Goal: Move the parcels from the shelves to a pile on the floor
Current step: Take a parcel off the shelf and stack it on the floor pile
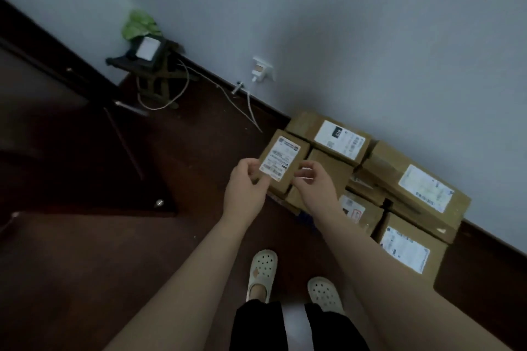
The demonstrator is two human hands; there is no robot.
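A small brown cardboard parcel (288, 157) with a white label hovers at the left end of the pile of parcels (422, 188), which lies on the dark floor against the wall. My left hand (246, 189) grips its near left corner, thumb on the label. My right hand (313, 184) has its fingers curled at the parcel's near right edge. The pile holds several labelled boxes, among them one at the back (339, 139) and one at the front right (405, 251). No shelves are in view.
A dark stool (148, 65) with a green plant and a white object stands in the corner. Loose cables (248, 105) run along the floor from a wall socket (263, 68). Dark furniture (42, 100) fills the left. My feet in white clogs (262, 271) stand before the pile.
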